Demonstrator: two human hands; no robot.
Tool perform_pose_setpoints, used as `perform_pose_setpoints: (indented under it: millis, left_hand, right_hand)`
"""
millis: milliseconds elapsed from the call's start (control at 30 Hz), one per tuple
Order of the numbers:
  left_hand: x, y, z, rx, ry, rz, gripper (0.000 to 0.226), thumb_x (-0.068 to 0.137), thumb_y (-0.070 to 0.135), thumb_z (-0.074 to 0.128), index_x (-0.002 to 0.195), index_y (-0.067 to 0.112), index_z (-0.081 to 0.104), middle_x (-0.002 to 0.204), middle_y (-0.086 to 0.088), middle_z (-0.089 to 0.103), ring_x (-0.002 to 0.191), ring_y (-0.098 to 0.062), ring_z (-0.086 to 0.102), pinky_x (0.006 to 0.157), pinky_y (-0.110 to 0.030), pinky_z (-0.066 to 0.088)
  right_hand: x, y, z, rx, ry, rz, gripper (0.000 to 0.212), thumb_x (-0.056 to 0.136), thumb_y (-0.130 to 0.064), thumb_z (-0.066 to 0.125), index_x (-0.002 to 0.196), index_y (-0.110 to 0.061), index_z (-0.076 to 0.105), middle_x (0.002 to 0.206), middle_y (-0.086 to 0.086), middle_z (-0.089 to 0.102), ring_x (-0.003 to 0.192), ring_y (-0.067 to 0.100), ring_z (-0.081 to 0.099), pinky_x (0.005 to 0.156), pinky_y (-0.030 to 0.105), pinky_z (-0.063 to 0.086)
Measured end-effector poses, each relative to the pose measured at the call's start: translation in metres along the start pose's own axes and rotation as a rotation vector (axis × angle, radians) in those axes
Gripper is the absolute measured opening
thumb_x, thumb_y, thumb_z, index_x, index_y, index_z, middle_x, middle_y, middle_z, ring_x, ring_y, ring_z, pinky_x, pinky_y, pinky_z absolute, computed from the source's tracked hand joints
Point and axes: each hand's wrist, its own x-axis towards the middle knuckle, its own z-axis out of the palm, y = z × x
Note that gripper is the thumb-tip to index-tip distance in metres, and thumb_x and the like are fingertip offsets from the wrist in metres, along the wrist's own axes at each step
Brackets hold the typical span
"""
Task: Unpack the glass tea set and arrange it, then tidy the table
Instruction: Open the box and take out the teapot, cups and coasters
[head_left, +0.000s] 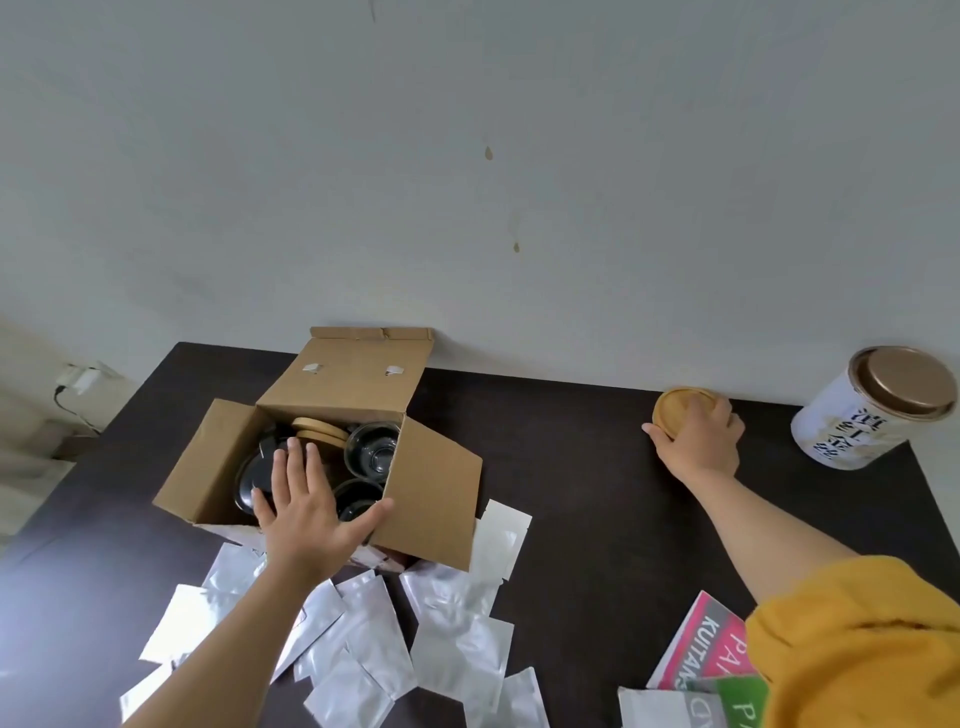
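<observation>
Right hand (698, 441): I grip the wooden coaster (675, 410), setting it flat near the far wall
Left hand (306, 499): fingers spread, steadying the box (431, 499) (glass inside)

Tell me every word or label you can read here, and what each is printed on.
"KUTAN", cut off by the frame edge: on the pink and white booklet at the near right.
"PA", partly hidden: on the same booklet, and again on the green sheet lying over it.
Dark Chinese characters: on the white tea tin, too tilted and blurred to read.
Cardboard box and silver foil sachets: no readable text.
</observation>
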Motion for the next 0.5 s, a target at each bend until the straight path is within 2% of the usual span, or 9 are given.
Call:
perform_pose_setpoints:
  millis: [100, 167, 233, 367, 500]
  left_hand:
    - [0.001, 0.000, 0.001, -0.007, 0.005, 0.000, 0.134, 0.049, 0.099, 0.010, 0.152, 0.012, -0.001, 0.159, -0.003, -0.014, 0.145, -0.020, -0.018, 0.114, -0.054, -0.006]
    - [0.002, -0.001, 0.002, -0.016, 0.009, -0.001, 0.135, 0.049, 0.100, 0.010, 0.152, 0.012, 0.000, 0.159, -0.004, -0.013, 0.145, -0.020, -0.017, 0.114, -0.055, -0.005]
    - [0.001, 0.000, 0.002, -0.027, 0.009, -0.006, 0.136, 0.048, 0.100, 0.011, 0.152, 0.012, 0.001, 0.160, -0.004, -0.012, 0.145, -0.020, -0.017, 0.114, -0.055, -0.004]
    - [-0.001, 0.002, -0.002, -0.045, -0.009, -0.001, 0.137, 0.048, 0.099, 0.010, 0.151, 0.011, -0.001, 0.159, -0.005, -0.014, 0.145, -0.021, -0.019, 0.114, -0.055, -0.004]
    - [-0.004, 0.003, -0.008, -0.084, -0.038, 0.011, 0.138, 0.048, 0.099, 0.012, 0.151, 0.009, -0.003, 0.159, -0.007, -0.016, 0.144, -0.022, -0.020, 0.114, -0.056, -0.005]
  right_hand:
    - [-0.001, 0.000, -0.002, -0.011, -0.038, -0.007, 0.082, 0.081, -0.060, 0.062, 0.143, -0.017, 0.030, 0.156, 0.011, 0.010, 0.143, 0.041, 0.009, 0.101, 0.054, 0.043]
    - [-0.008, -0.003, -0.005, -0.058, -0.038, -0.016, 0.090, 0.081, -0.061, 0.062, 0.149, -0.021, 0.019, 0.158, 0.015, 0.004, 0.146, 0.041, -0.001, 0.115, 0.055, 0.020]
    - [-0.024, -0.006, -0.004, -0.129, -0.025, -0.048, 0.095, 0.081, -0.061, 0.061, 0.152, -0.022, 0.011, 0.159, 0.018, -0.001, 0.146, 0.040, -0.006, 0.117, 0.056, 0.007]
    - [-0.077, -0.025, 0.007, -0.135, -0.067, -0.192, 0.092, 0.087, -0.055, 0.057, 0.153, -0.018, 0.006, 0.160, 0.016, -0.002, 0.148, 0.035, -0.004, 0.118, 0.054, 0.008]
    - [-0.135, -0.071, 0.009, -0.005, -0.113, -0.357, 0.079, 0.091, -0.046, 0.056, 0.153, -0.016, 0.017, 0.161, 0.010, 0.009, 0.149, 0.027, 0.005, 0.118, 0.047, 0.010]
